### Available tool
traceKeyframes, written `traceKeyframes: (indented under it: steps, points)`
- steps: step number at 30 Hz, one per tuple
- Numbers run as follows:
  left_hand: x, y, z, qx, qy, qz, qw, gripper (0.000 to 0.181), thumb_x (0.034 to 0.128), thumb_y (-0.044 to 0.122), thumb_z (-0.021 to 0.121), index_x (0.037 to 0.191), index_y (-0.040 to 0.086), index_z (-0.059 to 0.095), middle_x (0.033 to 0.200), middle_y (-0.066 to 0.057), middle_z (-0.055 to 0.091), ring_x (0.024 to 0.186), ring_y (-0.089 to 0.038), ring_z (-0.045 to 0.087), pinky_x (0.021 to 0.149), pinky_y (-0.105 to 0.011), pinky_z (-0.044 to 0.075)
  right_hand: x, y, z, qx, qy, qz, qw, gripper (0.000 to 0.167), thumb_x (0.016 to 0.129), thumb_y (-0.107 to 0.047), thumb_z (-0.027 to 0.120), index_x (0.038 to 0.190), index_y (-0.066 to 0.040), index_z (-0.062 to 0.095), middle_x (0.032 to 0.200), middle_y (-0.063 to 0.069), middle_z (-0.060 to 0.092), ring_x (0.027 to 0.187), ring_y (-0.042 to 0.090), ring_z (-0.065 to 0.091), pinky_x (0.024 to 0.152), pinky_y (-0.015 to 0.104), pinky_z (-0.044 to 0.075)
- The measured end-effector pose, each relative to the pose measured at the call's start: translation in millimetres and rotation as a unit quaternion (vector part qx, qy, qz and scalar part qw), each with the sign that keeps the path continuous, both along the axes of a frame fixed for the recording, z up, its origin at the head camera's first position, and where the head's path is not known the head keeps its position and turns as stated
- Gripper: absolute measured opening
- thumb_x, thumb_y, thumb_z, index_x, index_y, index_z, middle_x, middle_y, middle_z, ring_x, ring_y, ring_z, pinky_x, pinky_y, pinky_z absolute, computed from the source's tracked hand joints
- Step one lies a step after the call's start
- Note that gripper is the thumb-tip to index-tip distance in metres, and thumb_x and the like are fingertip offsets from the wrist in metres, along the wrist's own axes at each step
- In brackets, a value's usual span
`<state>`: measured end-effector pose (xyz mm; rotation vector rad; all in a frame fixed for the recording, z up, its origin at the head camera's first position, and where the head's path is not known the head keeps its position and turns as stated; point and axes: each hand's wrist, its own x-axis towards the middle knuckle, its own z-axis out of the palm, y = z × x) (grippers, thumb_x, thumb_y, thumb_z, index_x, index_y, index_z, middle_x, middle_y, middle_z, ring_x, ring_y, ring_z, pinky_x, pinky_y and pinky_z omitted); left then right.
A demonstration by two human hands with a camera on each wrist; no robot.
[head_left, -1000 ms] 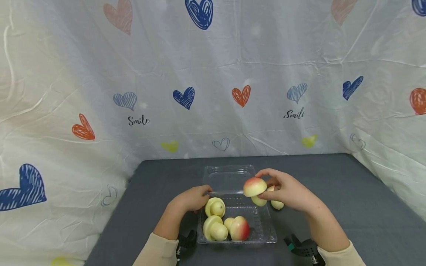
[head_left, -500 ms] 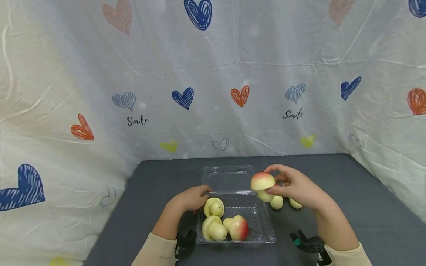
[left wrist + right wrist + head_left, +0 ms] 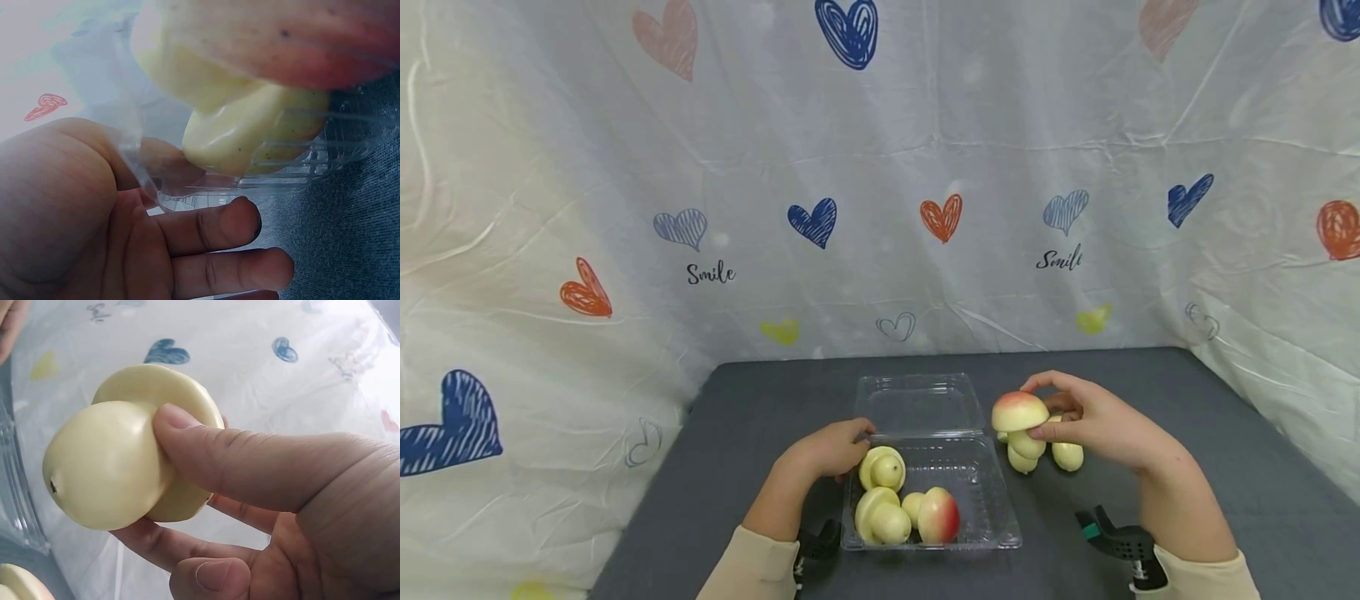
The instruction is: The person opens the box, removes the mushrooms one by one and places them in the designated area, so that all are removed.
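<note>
In the head view, my right hand [image 3: 1101,421] holds a mushroom-shaped piece [image 3: 1019,412] with a red-and-cream cap and pale stem, raised right of the clear plastic box [image 3: 988,508]. The right wrist view shows my thumb pressed on the pale underside of that piece [image 3: 103,465], fingers round the cap. My left hand [image 3: 829,450] grips the box's left wall near the back corner; in the left wrist view the thumb side goes behind the clear wall and two fingers [image 3: 228,225] lie outside. Inside the box are a piece [image 3: 882,469] at the back left and two more in front.
Several similar pale pieces [image 3: 1067,455] stand on the dark table right of the box, partly hidden by my right hand and the held piece. The clear lid [image 3: 919,402] lies folded open behind the box. A white curtain printed with hearts [image 3: 820,150] hangs behind the table.
My right hand has moved right with the held piece, from over the box's back right corner to beside the box, near the loose pieces. My left hand has stayed at the box.
</note>
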<state>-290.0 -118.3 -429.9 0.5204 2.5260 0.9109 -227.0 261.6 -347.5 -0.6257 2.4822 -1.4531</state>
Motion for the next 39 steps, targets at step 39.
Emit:
traceKeyframes:
  steps: [39]
  points:
    - [1.7, 0.7, 2.0, -0.003, 0.004, -0.002, 1.0000, 0.036, 0.1109, 0.017, 0.044, 0.145, 0.005, 0.053, 0.068, -0.009, 0.057, 0.054, -0.023, 0.050, 0.059, -0.043, 0.047, -0.7, 67.0, -14.1, 0.089, -0.033, -0.138, 0.9858, 0.057, 0.102, -0.017, 0.066, 0.147, -0.002, 0.036, 0.093, 0.012, 0.064, 0.061, 0.016, 0.044, 0.059, 0.032, 0.040]
